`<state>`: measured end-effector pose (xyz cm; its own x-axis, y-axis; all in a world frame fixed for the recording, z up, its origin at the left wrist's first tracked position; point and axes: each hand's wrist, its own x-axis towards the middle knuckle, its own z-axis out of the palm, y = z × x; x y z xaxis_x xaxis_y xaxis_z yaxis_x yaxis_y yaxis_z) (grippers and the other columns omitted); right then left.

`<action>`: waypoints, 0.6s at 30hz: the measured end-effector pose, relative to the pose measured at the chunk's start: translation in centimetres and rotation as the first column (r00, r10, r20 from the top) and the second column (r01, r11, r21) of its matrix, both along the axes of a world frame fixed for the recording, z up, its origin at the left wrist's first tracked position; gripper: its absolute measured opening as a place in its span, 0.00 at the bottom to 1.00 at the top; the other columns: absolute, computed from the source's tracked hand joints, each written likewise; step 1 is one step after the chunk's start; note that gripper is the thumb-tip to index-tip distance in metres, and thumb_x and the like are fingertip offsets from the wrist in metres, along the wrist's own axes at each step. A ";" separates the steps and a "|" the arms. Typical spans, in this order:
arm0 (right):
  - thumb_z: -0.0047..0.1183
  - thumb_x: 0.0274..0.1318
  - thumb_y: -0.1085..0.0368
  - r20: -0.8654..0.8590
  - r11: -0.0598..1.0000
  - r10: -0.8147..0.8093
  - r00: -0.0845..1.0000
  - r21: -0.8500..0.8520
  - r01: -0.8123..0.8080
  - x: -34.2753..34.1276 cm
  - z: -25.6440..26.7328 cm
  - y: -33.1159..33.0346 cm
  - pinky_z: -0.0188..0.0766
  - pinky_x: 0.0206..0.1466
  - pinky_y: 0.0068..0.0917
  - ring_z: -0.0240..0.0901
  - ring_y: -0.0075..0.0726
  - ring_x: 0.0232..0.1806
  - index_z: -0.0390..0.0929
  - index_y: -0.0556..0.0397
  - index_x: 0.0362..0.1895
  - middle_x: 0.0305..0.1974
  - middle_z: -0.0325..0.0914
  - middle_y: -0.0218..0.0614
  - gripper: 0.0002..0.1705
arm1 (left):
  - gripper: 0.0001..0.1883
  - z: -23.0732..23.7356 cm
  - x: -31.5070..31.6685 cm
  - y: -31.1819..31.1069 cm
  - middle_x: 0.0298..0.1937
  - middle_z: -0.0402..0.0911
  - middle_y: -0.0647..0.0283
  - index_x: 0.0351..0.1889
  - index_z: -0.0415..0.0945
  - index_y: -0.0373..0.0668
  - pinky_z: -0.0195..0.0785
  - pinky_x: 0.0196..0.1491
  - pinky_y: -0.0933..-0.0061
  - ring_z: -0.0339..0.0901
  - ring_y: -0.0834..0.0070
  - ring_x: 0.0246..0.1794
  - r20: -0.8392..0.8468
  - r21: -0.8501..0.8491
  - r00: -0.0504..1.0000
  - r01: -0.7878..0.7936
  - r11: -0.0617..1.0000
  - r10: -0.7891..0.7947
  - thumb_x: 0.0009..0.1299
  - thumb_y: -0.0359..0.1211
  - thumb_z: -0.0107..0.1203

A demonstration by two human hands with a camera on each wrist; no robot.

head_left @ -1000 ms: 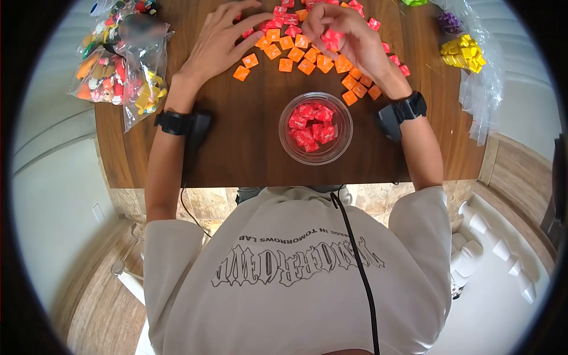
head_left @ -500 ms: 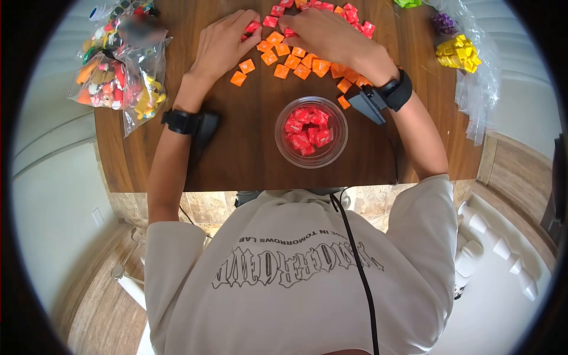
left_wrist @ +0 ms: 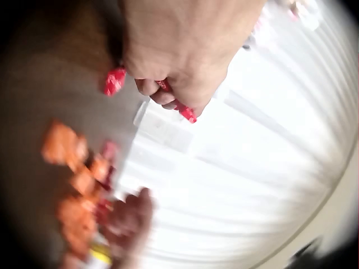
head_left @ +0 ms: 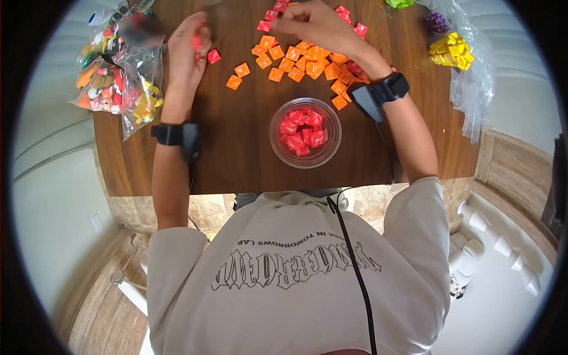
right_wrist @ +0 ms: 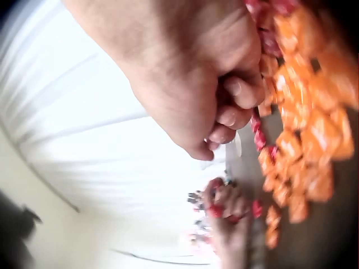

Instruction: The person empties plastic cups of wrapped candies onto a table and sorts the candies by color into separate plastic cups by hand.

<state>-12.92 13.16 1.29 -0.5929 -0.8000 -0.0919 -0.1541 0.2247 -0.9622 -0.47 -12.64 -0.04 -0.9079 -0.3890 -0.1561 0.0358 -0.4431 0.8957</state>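
Raised over the table's far left, the left hand (head_left: 187,56) grips red wrapped pieces (head_left: 196,42); one pokes out from its curled fingers in the left wrist view (left_wrist: 188,114). A loose red piece (head_left: 213,56) lies beside that hand. The right hand (head_left: 325,26) is above the far side of the spread of orange pieces (head_left: 293,53), near a few red ones (head_left: 264,25). In the right wrist view its fingers (right_wrist: 233,116) are curled, with nothing visible in them. A clear round bowl (head_left: 306,163) nearer the body contains several red pieces (head_left: 307,121).
Clear bags of colourful figures (head_left: 106,86) lie at the table's left edge. On the right are a yellow bow (head_left: 452,51), a purple bow (head_left: 436,22), a green one (head_left: 400,3) and clear plastic bags (head_left: 470,100). Black devices are strapped to both wrists.
The left hand has moved left, away from the pile, carrying red pieces. The right hand has reached in to the pile and then lifted slightly; fewer red pieces lie at the pile's upper left.
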 end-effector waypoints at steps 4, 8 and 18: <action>0.61 0.65 0.54 -0.574 0.969 0.230 0.786 0.214 -0.127 0.8 -0.1 -0.8 0.76 0.44 0.43 0.83 0.43 0.40 0.85 0.47 0.50 0.37 0.86 0.36 0.15 | 0.04 -0.4 2.3 -2.1 0.26 0.61 0.68 0.37 0.68 0.37 0.49 0.20 0.81 0.56 0.81 0.20 -0.220 0.732 0.975 0.185 0.656 -0.029 0.73 0.27 0.50; 0.64 0.62 0.52 -0.650 0.938 0.309 0.695 0.327 -0.111 2.5 2.4 -2.3 0.76 0.47 0.44 0.83 0.46 0.45 0.85 0.45 0.51 0.39 0.87 0.36 0.17 | 0.05 -1.0 3.6 -3.1 0.30 0.67 0.63 0.39 0.70 0.38 0.54 0.21 0.79 0.59 0.78 0.20 -0.117 0.775 0.992 0.117 0.621 -0.041 0.72 0.30 0.50; 0.65 0.62 0.53 -0.604 0.913 0.356 0.713 0.389 -0.126 1.6 1.6 -1.5 0.71 0.40 0.41 0.77 0.45 0.32 0.81 0.52 0.42 0.29 0.81 0.36 0.16 | 0.11 -0.2 5.2 -0.3 0.46 0.87 0.55 0.52 0.82 0.46 0.76 0.38 0.61 0.86 0.59 0.35 0.075 -0.983 0.990 0.053 0.177 0.119 0.79 0.36 0.51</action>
<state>-11.31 11.70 2.93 -0.3852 -0.9227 -0.0167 -0.8016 0.3436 -0.4892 4.73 -12.91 -0.21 -0.8990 -0.3298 0.2881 -0.1050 0.8010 0.5894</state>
